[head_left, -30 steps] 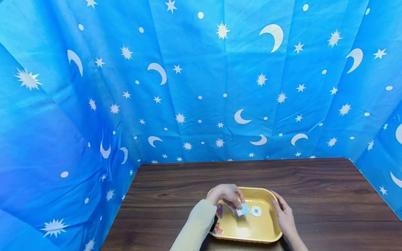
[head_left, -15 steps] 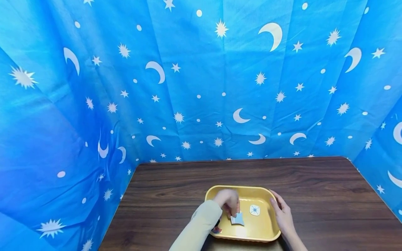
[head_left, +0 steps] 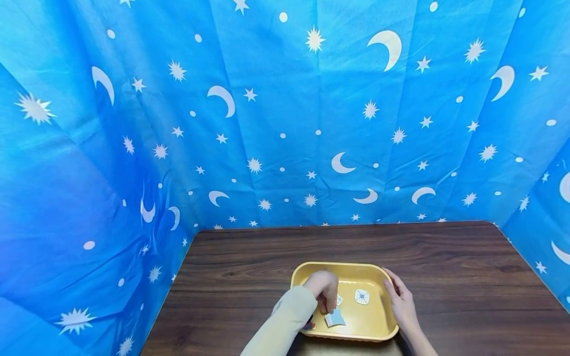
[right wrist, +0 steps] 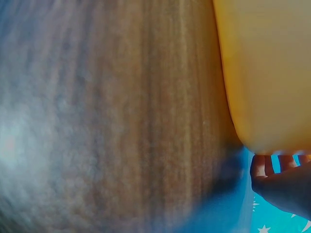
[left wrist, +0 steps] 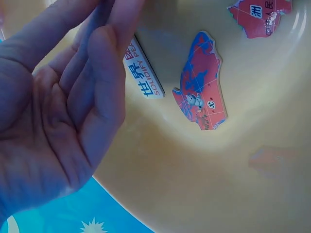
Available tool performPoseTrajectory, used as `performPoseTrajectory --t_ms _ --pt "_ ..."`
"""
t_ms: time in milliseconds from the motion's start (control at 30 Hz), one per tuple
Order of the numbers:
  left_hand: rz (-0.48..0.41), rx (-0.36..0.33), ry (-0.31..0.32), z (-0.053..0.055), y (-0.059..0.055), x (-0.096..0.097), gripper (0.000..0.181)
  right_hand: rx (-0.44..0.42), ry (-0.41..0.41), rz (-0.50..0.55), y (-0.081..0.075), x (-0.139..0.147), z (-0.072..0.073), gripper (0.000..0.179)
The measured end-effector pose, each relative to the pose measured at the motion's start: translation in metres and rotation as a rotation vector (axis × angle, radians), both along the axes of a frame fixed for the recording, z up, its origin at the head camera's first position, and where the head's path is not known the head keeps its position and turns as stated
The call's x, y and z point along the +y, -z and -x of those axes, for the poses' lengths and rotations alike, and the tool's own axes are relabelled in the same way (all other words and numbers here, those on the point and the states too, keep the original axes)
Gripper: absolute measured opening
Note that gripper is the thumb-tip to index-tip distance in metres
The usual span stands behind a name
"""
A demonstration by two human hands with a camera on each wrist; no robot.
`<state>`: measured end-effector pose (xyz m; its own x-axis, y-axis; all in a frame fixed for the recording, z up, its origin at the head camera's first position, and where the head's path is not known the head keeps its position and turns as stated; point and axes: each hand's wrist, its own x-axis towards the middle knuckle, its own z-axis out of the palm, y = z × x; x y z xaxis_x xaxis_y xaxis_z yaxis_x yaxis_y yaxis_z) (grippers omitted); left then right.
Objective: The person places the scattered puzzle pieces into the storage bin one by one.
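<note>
A yellow tray (head_left: 369,337) holds several flat map puzzle pieces. My left hand (head_left: 324,289) reaches down inside, thumb and fingers drawn together at the edge of a light blue puzzle piece (head_left: 336,318), which they seem to pinch; the fingertips leave the left wrist view. Beside these fingers lie a white lettered piece (left wrist: 146,73) and a red-and-blue map piece (left wrist: 204,82), with another red piece (left wrist: 262,17) farther off. A white compass piece (head_left: 362,296) lies right of centre. My right hand (head_left: 403,304) grips the tray's right rim, thumb inside.
The tray stands on a dark wood-grain table (head_left: 240,257) near its front edge. A blue cloth (head_left: 285,113) with white moons and stars hangs behind and at both sides. A small white piece (head_left: 340,299) shows partly behind my left hand.
My left hand has brought the light blue piece left and toward the front of the tray, lower down. The right hand keeps its grip on the rim.
</note>
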<state>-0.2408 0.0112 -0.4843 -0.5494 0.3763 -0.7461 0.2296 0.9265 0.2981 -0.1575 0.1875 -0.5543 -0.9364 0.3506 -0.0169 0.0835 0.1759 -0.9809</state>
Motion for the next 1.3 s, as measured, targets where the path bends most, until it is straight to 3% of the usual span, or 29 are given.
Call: performPoseTrajectory --t_ms 233,533,600,700,800,933,1167,1300 --pt "-0.071 -0.023 -0.018 0.004 -0.004 -0.006 0.007 0.006 0.006 -0.002 -0.001 0.000 0.002 0.041" --pt "-0.280 -0.055 -0.166 0.000 -0.015 -0.020 0.007 -0.007 0.005 -0.010 -0.001 0.001 0.000 0.043" --pt "-0.336 -0.052 -0.149 0.001 -0.016 -0.024 0.008 -0.012 0.003 -0.020 -0.001 0.002 -0.001 0.044" --pt "-0.443 -0.068 -0.077 0.005 -0.016 -0.030 0.015 -0.008 0.003 -0.032 -0.001 0.002 -0.001 0.044" --pt "-0.579 -0.156 -0.033 0.010 -0.016 -0.036 0.024 -0.001 0.004 -0.028 0.000 0.002 -0.001 0.044" --pt "-0.699 -0.258 -0.028 0.014 -0.016 -0.044 0.031 0.005 0.006 -0.016 0.000 0.001 -0.001 0.043" --pt "-0.853 -0.194 -0.046 0.008 -0.015 -0.060 0.033 0.001 0.002 -0.010 0.000 -0.001 -0.002 0.044" --pt "-0.985 -0.144 -0.112 -0.002 -0.014 -0.069 0.035 0.007 0.002 -0.006 -0.001 -0.002 -0.002 0.043"
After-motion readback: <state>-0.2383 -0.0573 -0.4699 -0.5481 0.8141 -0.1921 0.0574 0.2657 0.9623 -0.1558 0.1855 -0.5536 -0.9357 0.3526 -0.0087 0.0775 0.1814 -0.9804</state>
